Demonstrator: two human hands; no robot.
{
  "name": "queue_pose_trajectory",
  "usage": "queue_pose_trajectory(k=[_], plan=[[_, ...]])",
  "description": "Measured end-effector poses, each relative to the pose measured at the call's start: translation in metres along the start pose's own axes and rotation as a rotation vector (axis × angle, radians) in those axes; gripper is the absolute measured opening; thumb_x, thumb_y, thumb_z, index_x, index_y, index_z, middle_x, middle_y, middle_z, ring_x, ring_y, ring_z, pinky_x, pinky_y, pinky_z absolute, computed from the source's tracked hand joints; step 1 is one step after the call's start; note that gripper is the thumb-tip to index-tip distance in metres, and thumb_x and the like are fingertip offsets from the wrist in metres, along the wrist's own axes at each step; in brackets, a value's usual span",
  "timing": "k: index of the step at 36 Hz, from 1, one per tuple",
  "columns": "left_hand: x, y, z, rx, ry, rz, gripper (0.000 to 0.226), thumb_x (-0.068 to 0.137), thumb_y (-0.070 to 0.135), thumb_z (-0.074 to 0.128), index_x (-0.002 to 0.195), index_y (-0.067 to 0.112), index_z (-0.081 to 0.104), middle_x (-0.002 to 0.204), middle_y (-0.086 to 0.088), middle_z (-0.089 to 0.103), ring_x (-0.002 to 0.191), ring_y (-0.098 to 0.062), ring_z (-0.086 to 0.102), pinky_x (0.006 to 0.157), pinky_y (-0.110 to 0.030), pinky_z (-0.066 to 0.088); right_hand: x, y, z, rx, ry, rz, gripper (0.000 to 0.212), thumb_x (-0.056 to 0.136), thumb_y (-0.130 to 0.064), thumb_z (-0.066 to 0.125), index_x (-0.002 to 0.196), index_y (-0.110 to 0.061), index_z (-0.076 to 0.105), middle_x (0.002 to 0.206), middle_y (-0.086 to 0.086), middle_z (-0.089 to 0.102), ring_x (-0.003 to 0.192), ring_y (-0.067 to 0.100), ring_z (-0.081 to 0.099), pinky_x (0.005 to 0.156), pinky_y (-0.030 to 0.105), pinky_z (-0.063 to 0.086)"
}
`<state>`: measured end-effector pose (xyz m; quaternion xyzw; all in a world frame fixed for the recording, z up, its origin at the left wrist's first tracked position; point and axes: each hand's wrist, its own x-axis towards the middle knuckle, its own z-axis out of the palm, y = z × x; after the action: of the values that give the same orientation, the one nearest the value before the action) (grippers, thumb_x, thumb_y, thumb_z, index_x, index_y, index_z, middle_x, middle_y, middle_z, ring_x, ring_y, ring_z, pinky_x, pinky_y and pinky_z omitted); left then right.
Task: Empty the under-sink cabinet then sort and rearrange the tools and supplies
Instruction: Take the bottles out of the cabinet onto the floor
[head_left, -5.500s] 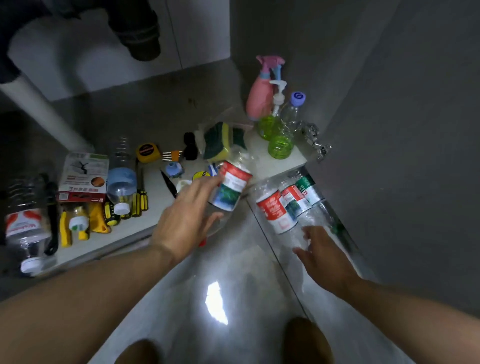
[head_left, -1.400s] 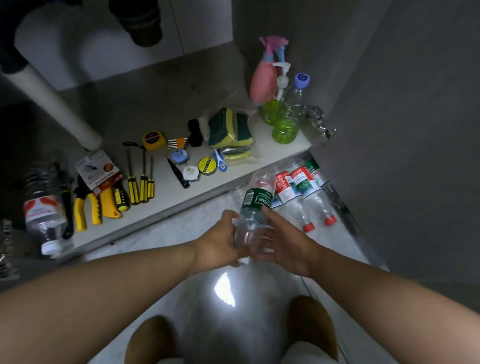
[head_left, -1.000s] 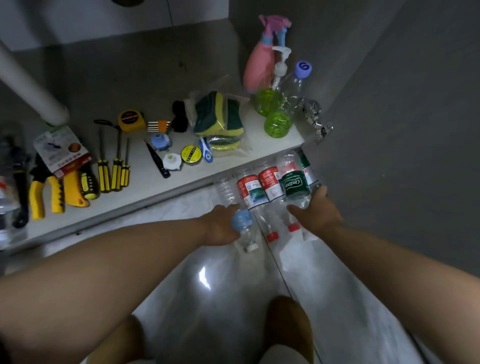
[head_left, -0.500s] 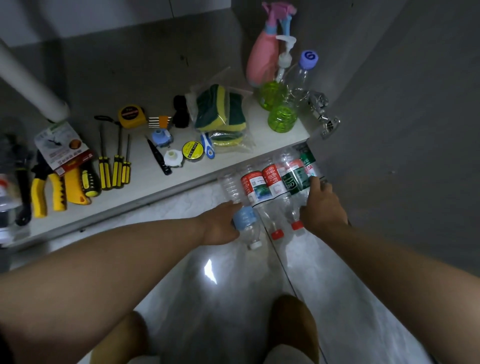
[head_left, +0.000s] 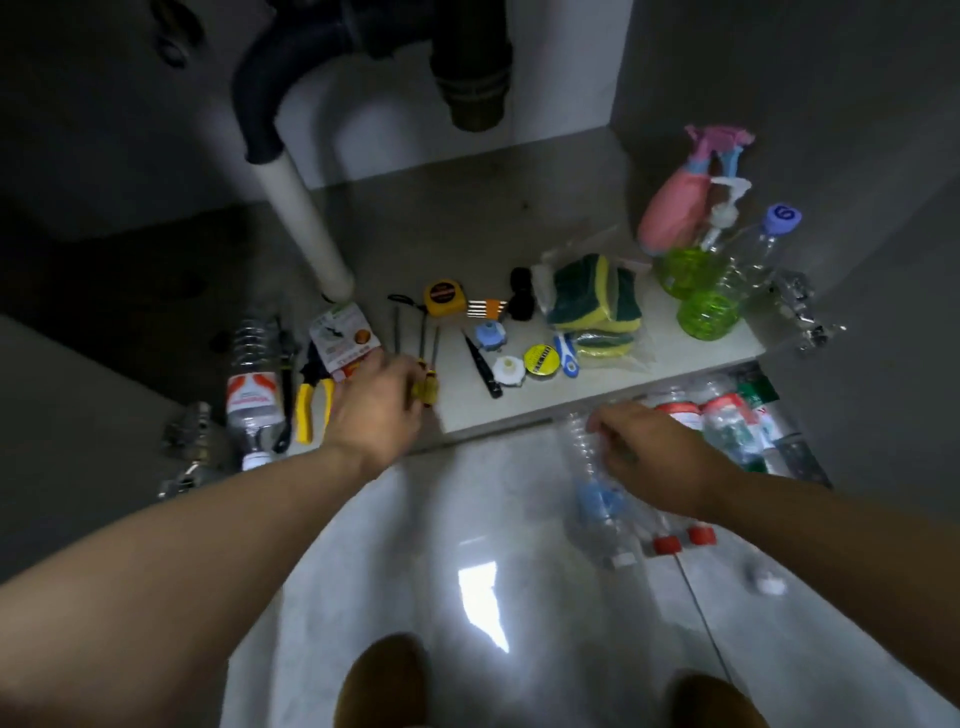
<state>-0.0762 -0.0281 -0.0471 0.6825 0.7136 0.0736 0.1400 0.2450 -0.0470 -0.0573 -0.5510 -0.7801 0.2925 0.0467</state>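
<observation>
On the white cabinet shelf (head_left: 613, 387), left hand (head_left: 376, 405) is reaching, grip half-open and empty, over yellow-handled screwdrivers (head_left: 427, 387); right hand (head_left: 644, 447) is steadying clear plastic bottles (head_left: 727, 421) grouped on grey floor (head_left: 441, 509), grip loosely curled, hold unclear

A dark drain trap (head_left: 260, 88) joins a white pipe (head_left: 306, 223) running down to the cabinet floor; glossy floor tiles (head_left: 415, 545) reflect a ceiling light.
</observation>
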Motion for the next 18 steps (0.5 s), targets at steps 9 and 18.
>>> queue_pose_trajectory(k=[9, 18], plan=[[0.02, -0.112, -0.021, -0.052, 0.159, -0.663, 0.07, 0.09, 0.037, 0.068, 0.147, 0.017, 0.033, 0.145, -0.024, 0.031, 0.136, -0.044, 0.033, 0.109, -0.05, 0.036, 0.056, -0.077, 0.023, -0.036, -0.096, -0.149, 0.022, 0.097, -0.018, 0.052, 0.116, -0.022, 0.061, 0.106, -0.003, 0.061, 0.091, 0.014, 0.057, 0.081, 0.03, 0.047], [0.032, -0.112, -0.012, -0.273, 0.245, -0.79, 0.068, 0.093, 0.024, 0.06, 0.149, 0.012, 0.026, 0.139, -0.027, 0.041, 0.128, -0.047, 0.045, 0.106, -0.048, 0.039, 0.083, -0.12, 0.054, 0.16, -0.11, -0.188, 0.02, 0.095, -0.011, 0.054, 0.111, -0.02, 0.061, 0.09, -0.001, 0.065, 0.08, 0.015, 0.062, 0.074, 0.035, 0.054]])
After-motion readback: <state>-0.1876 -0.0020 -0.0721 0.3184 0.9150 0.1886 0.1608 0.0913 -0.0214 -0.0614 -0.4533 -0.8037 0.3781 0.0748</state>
